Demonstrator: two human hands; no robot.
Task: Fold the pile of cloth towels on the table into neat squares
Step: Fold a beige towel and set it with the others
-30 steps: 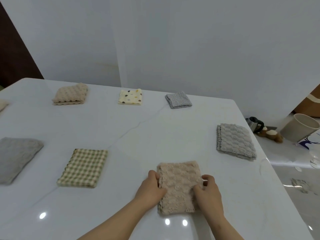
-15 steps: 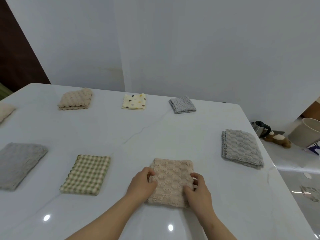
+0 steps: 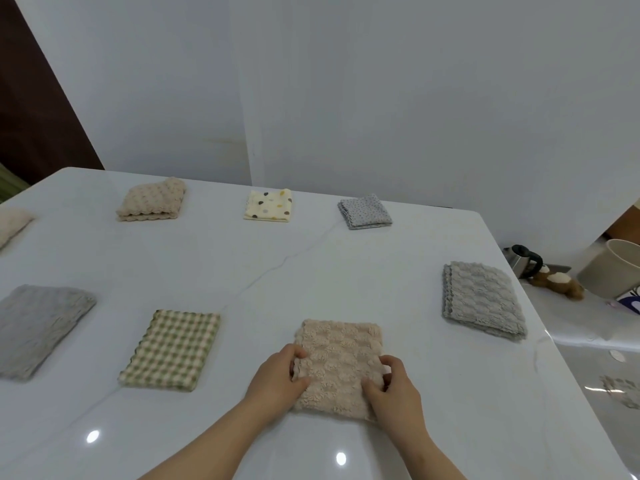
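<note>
A person's two hands grip a folded beige towel [image 3: 341, 365] that lies flat on a white table [image 3: 311, 271], at the 6 o'clock edge nearest the camera. The left hand [image 3: 277, 379] holds the towel's 9 o'clock side, thumb on top and fingers curled round the edge. The right hand [image 3: 394, 389] pinches the 3 o'clock side near the towel's front corner, its thumb pressed on the cloth.

Other folded towels lie spread around the tabletop, well apart from one another. A green checked towel [image 3: 171, 349] sits near the held one, at its 9 o'clock. Beyond it, towards the table's 8 o'clock edge, lies a flat grey towel [image 3: 38, 327]. A thick grey towel [image 3: 481, 299] rests at 3 o'clock, close to the table's rim.

Along the far side, a tan towel [image 3: 152, 200] sits at 11 o'clock, a cream spotted towel [image 3: 268, 206] at 12 o'clock and a small dotted grey towel [image 3: 365, 212] at 1 o'clock. Part of a pale towel [image 3: 12, 221] shows at 10 o'clock, cut off by the frame's edge.

Off the table at 3 o'clock, on a lower surface, stand a steel kettle [image 3: 523, 259], a brown stuffed toy [image 3: 557, 284] lying just beside it, and a cream tub [image 3: 613, 271].
</note>
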